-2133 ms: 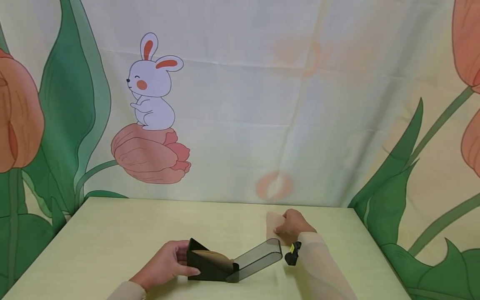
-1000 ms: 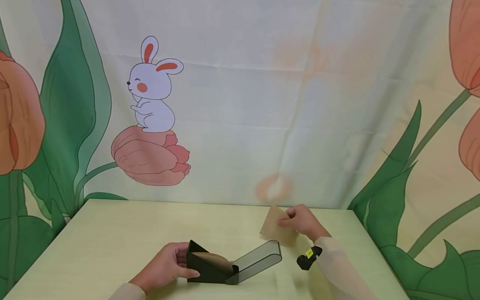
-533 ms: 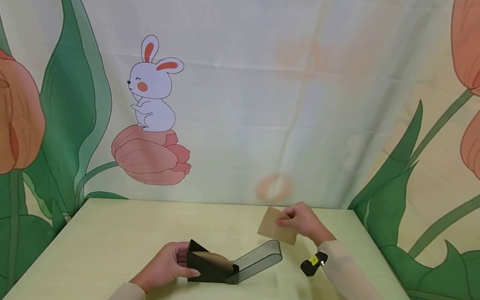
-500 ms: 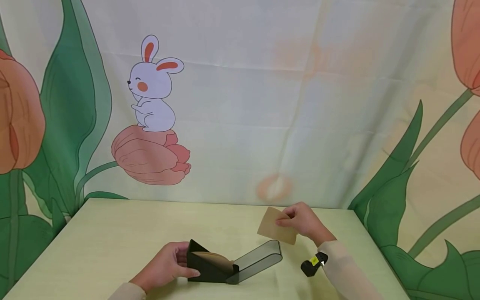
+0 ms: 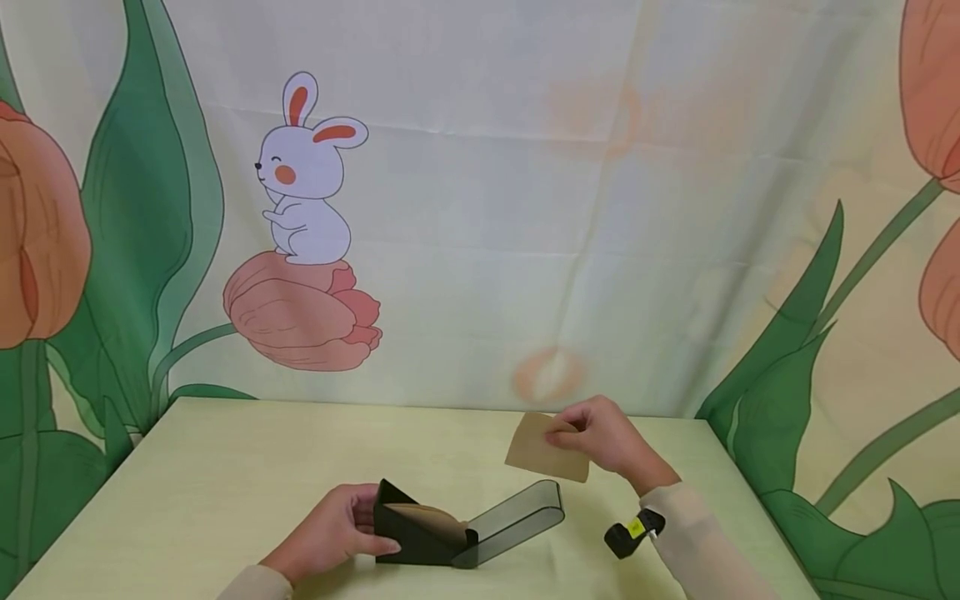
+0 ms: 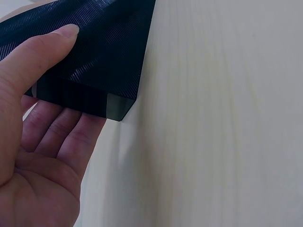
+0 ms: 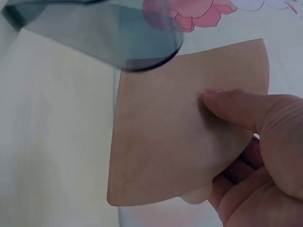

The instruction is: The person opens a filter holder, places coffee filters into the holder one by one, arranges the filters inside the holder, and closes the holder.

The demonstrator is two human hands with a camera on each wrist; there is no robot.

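Observation:
My left hand (image 5: 337, 525) grips the closed end of a black filter holder (image 5: 420, 542), thumb on its near side and fingers behind, as the left wrist view also shows. Brown paper filters (image 5: 427, 512) lie inside the holder. Its smoky transparent lid (image 5: 517, 521) is swung open to the right. In my right hand (image 5: 607, 433) a single brown coffee filter (image 5: 543, 450) is pinched between thumb and fingers, raised behind the lid. Seen from the right wrist, that coffee filter (image 7: 175, 132) is flat with a crimped side seam, and the lid overlaps its upper corner.
A pale wooden table (image 5: 247, 467) lies under everything. Behind it hangs a cloth backdrop (image 5: 465, 208) printed with a rabbit and tulips. A black wrist camera (image 5: 633, 533) with a yellow label is attached at the right sleeve.
My right hand has lifted the coffee filter and turned it into fuller view, drifting slightly up. The left hand, holder and open lid have stayed in place.

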